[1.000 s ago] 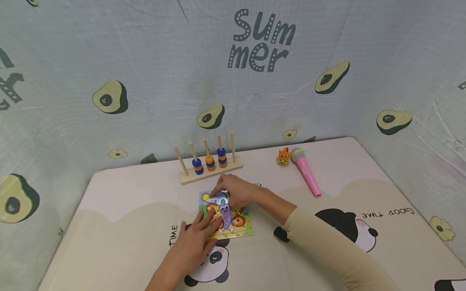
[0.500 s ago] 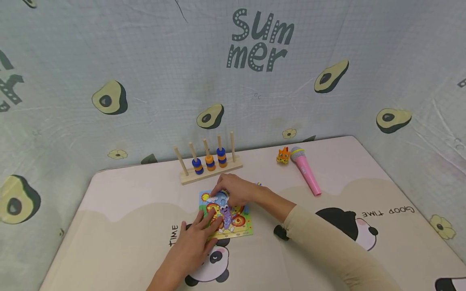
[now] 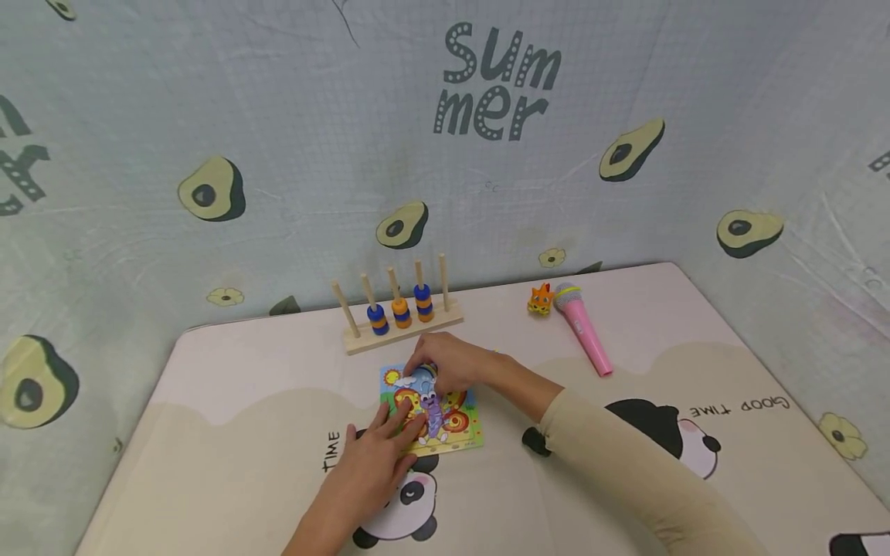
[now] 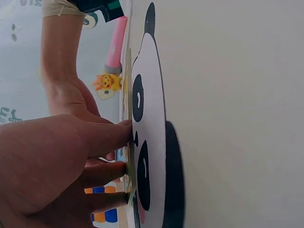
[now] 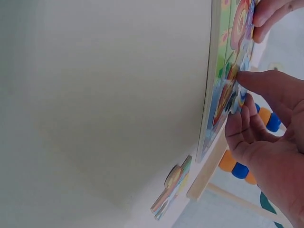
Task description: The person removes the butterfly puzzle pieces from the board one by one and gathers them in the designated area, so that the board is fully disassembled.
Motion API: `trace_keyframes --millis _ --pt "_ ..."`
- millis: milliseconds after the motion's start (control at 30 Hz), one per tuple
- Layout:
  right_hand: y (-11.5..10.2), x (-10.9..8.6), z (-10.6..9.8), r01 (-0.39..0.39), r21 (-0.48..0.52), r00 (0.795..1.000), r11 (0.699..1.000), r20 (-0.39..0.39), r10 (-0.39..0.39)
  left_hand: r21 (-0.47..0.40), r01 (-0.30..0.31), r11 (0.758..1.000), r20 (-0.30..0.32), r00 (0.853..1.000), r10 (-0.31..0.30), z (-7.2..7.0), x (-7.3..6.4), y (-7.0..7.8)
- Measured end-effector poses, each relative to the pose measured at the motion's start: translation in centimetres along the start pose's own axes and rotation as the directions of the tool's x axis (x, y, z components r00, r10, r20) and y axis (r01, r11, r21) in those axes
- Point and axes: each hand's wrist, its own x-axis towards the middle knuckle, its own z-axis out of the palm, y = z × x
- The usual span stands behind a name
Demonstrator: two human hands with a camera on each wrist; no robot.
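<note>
A jigsaw board (image 3: 459,442) with a butterfly picture lies on the table in the head view. My left hand (image 3: 371,457) rests on its left side with fingers spread and straight; the left wrist view shows that thumb (image 4: 111,137) at the board's near edge. Over the board's top part, my right hand (image 3: 450,364) pinches a bluish puzzle piece (image 3: 422,378) between thumb and fingers. Seen from the right wrist, the piece (image 5: 243,95) is at the picture's surface; whether it sits flush I cannot tell. The right hand covers the board's upper right.
Behind the board stands a wooden peg stacker (image 3: 403,330) with blue and orange rings. A small orange animal toy (image 3: 540,300) and a pink microphone (image 3: 585,332) lie at the back right. Beside the board in the right wrist view lies a loose puzzle piece (image 5: 173,187).
Both hands stay almost where they were. The bright glare on the bluish piece has faded, and the head view has shifted slightly.
</note>
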Motion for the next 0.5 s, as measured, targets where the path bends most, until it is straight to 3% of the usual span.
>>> trace_keyframes --millis 500 --pt "0.09 0.36 -0.12 -0.017 0.003 0.999 1.000 0.049 0.017 -0.009 -0.021 1.000 -0.004 1.000 0.021 -0.13 0.24 0.06"
